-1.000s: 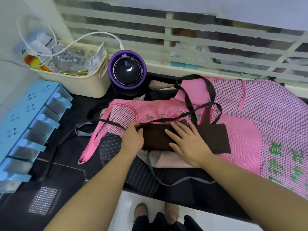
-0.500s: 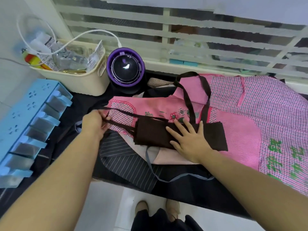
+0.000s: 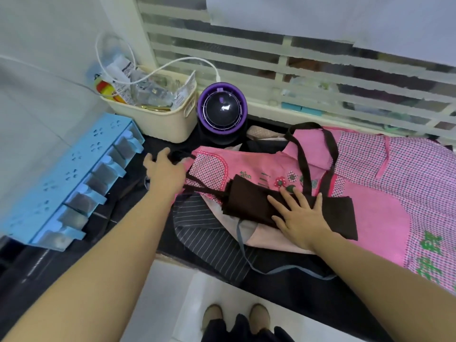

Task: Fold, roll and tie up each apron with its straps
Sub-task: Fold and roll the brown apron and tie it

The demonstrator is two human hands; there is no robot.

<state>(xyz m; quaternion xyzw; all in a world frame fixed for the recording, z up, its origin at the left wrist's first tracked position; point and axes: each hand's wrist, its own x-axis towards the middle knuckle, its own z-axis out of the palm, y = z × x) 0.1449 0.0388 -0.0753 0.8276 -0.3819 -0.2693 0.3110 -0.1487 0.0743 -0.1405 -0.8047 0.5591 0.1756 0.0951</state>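
Brown apron (image 3: 249,203) under flat right hand (image 3: 301,218), left hand (image 3: 165,174) holding straps (image 3: 200,189)

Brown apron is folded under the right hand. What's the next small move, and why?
Probably roll the brown apron from its right end toward the straps: the right hand lies flat on the fold, and the left hand seems to hold the straps drawn out leftward.
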